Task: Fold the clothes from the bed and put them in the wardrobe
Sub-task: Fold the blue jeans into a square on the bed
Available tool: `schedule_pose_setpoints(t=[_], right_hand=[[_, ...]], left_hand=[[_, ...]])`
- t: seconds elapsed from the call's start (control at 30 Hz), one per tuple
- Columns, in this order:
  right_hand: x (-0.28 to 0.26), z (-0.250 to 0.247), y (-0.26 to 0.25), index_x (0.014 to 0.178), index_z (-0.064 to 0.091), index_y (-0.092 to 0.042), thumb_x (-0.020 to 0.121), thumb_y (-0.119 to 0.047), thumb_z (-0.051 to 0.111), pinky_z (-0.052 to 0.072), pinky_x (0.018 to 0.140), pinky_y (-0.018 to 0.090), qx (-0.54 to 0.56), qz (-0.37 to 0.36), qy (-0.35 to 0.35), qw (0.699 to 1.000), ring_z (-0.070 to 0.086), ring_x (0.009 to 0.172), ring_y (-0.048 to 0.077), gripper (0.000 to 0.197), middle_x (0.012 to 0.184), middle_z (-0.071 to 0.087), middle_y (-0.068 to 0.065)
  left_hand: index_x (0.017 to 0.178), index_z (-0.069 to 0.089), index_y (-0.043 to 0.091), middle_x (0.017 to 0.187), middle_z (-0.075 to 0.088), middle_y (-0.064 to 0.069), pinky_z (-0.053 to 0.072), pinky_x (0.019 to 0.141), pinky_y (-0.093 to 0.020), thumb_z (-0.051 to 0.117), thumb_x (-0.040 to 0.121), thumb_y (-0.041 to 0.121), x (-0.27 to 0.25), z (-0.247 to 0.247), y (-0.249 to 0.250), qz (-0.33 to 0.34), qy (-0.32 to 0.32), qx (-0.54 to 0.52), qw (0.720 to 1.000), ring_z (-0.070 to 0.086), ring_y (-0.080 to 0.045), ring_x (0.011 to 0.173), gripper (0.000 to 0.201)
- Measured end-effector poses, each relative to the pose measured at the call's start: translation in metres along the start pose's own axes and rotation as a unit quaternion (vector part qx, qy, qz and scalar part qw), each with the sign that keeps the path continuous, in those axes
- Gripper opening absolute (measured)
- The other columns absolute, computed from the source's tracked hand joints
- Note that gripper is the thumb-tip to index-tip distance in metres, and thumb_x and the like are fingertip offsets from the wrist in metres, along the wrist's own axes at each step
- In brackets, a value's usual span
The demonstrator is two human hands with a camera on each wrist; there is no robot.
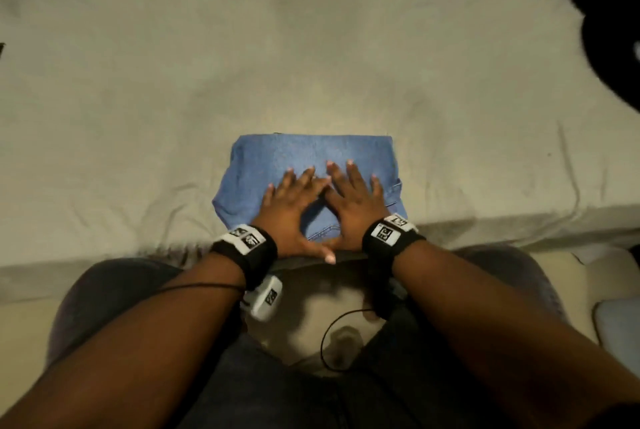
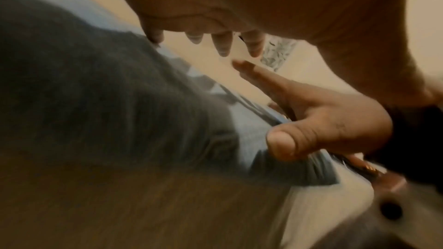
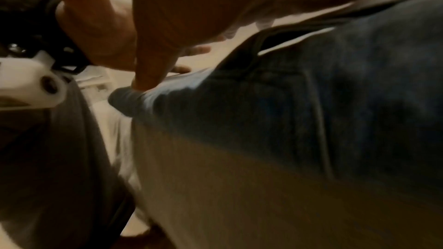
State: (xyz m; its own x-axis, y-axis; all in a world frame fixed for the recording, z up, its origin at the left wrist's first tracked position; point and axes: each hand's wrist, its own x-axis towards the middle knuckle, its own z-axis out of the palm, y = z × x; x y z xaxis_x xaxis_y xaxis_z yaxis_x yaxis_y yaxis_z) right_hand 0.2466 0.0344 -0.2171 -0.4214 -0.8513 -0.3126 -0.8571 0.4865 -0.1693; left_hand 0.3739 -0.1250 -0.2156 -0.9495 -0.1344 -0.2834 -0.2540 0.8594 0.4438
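A folded pair of blue jeans (image 1: 304, 155) lies at the near edge of the bed (image 1: 311, 58), right in front of me. Both hands lie flat on top of it, side by side, fingers straight and spread. My left hand (image 1: 291, 200) presses the left half, my right hand (image 1: 353, 196) the right half, and the thumbs meet at the near edge. In the left wrist view the denim (image 2: 120, 92) fills the left side under my left hand (image 2: 215, 31), with the right hand's thumb (image 2: 287, 143) beside it. The right wrist view shows my right hand (image 3: 191, 16) flat over the denim (image 3: 335, 101).
The bed's pale sheet stretches wide on all sides of the jeans. A dark pile of clothing (image 1: 606, 23) lies at the bed's far right. My knees (image 1: 114, 286) in dark trousers stand against the bed's near edge.
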Motion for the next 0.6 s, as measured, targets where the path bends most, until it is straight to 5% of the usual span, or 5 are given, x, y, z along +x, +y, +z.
schedule_pose_setpoints(t=[0.17,0.27,0.33,0.43,0.6], right_hand=[[-0.03,0.013,0.008,0.159,-0.006,-0.04,0.08,-0.043,0.076,0.006,0.122,0.059,-0.053,0.013,-0.017,0.998,-0.012,0.155,0.029,0.114,0.168,-0.016,-0.003],[-0.043,0.006,0.02,0.158,-0.008,-0.043,0.085,-0.024,0.071,0.007,0.123,0.056,-0.054,0.062,-0.016,0.996,-0.007,0.156,0.032,0.11,0.168,-0.015,-0.006],[-0.047,0.006,0.027,0.156,-0.012,-0.045,0.073,-0.023,0.082,0.009,0.118,0.064,-0.049,0.091,-0.025,0.994,-0.009,0.155,0.033,0.128,0.167,-0.018,-0.007],[-0.048,0.008,0.036,0.153,-0.015,-0.046,0.059,-0.034,0.094,0.019,0.116,0.067,-0.033,0.123,-0.039,0.991,-0.01,0.155,0.033,0.145,0.166,-0.019,-0.001],[-0.045,0.014,0.047,0.157,-0.006,-0.039,0.064,-0.035,0.093,0.044,0.109,0.056,0.001,0.116,-0.003,0.993,0.003,0.153,0.036,0.136,0.166,-0.005,0.01]], left_hand=[[0.156,-0.018,0.043,0.168,-0.017,0.001,-0.005,0.121,-0.056,0.083,0.063,0.062,-0.028,0.04,-0.001,-0.056,-0.018,0.176,0.983,-0.015,-0.035,0.154,0.138],[0.156,-0.015,0.047,0.169,-0.016,0.003,0.002,0.12,-0.063,0.062,0.089,0.034,-0.043,0.036,-0.02,-0.131,0.027,0.194,0.972,-0.011,-0.035,0.155,0.103],[0.157,-0.008,0.048,0.169,-0.015,0.004,0.009,0.117,-0.067,0.049,0.096,0.037,-0.049,0.027,-0.03,-0.162,0.059,0.159,0.972,-0.008,-0.035,0.155,0.084],[0.158,0.005,0.046,0.169,-0.006,0.002,0.02,0.115,-0.066,0.056,0.09,0.054,-0.053,0.018,-0.039,-0.165,0.061,0.13,0.976,0.001,-0.034,0.155,0.086],[0.137,0.056,0.02,0.145,0.05,-0.015,0.051,0.094,-0.06,0.064,0.064,0.047,-0.065,0.006,-0.039,-0.094,0.185,0.056,0.977,0.049,-0.043,0.131,0.078]])
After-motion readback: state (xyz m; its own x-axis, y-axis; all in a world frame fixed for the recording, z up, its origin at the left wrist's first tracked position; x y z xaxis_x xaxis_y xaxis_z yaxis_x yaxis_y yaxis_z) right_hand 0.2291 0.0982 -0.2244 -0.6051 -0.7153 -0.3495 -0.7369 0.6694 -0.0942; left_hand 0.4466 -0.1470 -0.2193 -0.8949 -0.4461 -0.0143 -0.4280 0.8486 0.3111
